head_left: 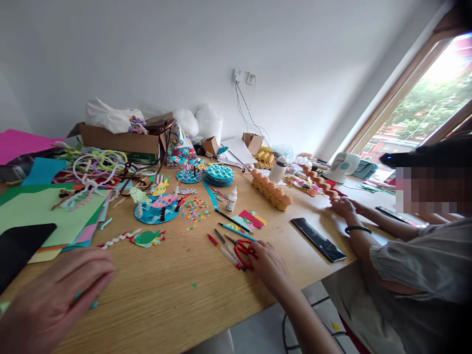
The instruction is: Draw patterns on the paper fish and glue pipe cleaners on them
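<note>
My right hand (268,265) rests on the wooden table (177,300) near its front edge, fingers curled onto the handles of the red scissors (241,251). Beside the scissors lie red pens (223,250) and a blue pencil (236,232). My left hand (55,302) is low at the left, blurred by motion, lying over a small teal scrap (94,305). I cannot make out its fingers. A paper fish (146,238) on a twisted white pipe cleaner lies just beyond it.
A person sits at the right, one hand (342,207) on the table by an egg carton (271,191). A black ruler (317,239), glue bottle (231,199), confetti (195,209), paper fish model (157,209), coloured paper sheets (47,216), a dark tablet (18,248), pipe cleaners (92,164) and a cardboard box (118,140) crowd the table.
</note>
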Tool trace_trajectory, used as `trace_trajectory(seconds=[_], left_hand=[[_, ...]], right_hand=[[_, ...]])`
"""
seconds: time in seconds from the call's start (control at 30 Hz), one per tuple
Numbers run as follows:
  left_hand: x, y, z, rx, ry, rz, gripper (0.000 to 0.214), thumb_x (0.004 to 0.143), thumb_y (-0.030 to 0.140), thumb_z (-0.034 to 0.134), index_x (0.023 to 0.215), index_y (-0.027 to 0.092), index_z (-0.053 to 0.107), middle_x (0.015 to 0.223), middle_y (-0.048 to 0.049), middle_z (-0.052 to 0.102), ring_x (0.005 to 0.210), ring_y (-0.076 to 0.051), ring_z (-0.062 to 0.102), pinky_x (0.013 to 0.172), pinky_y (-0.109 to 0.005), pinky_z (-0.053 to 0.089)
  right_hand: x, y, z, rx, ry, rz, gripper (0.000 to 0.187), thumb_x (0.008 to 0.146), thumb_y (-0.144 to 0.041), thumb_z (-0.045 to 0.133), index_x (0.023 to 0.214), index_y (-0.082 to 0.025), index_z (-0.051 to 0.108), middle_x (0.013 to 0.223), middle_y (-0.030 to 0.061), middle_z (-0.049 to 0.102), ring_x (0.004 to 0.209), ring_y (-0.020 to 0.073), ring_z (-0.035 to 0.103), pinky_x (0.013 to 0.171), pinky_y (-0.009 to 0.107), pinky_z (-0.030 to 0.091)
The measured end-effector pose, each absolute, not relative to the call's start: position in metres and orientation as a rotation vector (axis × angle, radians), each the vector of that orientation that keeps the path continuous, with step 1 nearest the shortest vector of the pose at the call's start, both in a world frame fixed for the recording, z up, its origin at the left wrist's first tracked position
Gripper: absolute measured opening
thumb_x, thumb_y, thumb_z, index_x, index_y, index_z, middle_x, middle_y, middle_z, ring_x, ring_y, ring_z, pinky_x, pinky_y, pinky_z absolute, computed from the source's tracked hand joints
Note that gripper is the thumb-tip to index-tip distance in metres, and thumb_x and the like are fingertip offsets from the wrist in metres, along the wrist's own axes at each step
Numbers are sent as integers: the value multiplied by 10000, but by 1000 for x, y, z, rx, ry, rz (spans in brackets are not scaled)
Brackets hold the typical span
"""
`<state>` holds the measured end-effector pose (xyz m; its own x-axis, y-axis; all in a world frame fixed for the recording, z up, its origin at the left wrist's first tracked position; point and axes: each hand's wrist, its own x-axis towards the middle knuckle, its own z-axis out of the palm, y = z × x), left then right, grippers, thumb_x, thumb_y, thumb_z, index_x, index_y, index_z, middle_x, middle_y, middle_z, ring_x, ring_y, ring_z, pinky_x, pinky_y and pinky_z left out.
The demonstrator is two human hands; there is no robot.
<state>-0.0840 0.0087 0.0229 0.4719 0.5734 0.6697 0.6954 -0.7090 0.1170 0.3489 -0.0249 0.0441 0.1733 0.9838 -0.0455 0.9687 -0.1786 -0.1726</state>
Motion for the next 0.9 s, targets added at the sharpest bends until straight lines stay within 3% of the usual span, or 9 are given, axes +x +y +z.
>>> trace_trajectory(seconds=[0.1,0.23,0.43,0.6,0.73,0.9], left_hand=[[-16,6,56,-2778,-759,-959,211,1006,211,451,1106,325,599,1051,35,688,956,-176,668,884,-267,532],[56,6,76,-3035,-608,-692,256,954,62,434,927,236,620,944,-6,690,854,-182,639,775,-291,504],[101,14,38,-3090,-446,-309,224,877,-8,555,849,207,613,900,-11,662,814,-195,593,695,-316,464],[101,13,21,-3103,-409,-268,219,817,-13,627,850,203,612,892,-4,674,792,-196,604,685,-313,468],[92,6,13,-3155,-424,-349,242,768,-5,646,856,212,588,895,6,681,773,-188,605,677,-300,466],[84,-10,-1,-3217,-337,-565,167,901,68,576,852,227,561,872,-8,678,738,-175,579,637,-288,448]], right_hand=[[345,-22,52,-2338,-2032,251,253,959,-88,509,1068,-141,730,1135,150,730,1082,251,666,904,304,449],[346,-25,48,-2335,-2011,224,257,983,-91,479,1067,-140,717,1137,165,720,1068,257,666,902,317,459],[378,-37,36,-2389,-1752,51,279,1007,-123,439,1118,-155,693,1159,164,715,1088,264,654,887,322,454],[408,-42,39,-2658,-1698,-4,325,1043,-158,382,1095,-110,699,1117,189,718,1062,286,673,848,333,444],[409,-42,49,-2669,-1720,52,314,1019,-121,407,1089,-134,713,1114,177,723,1054,278,681,822,325,445],[362,-40,57,-2273,-1943,246,210,987,-172,518,1079,-176,706,1122,106,723,1011,218,691,832,282,460]])
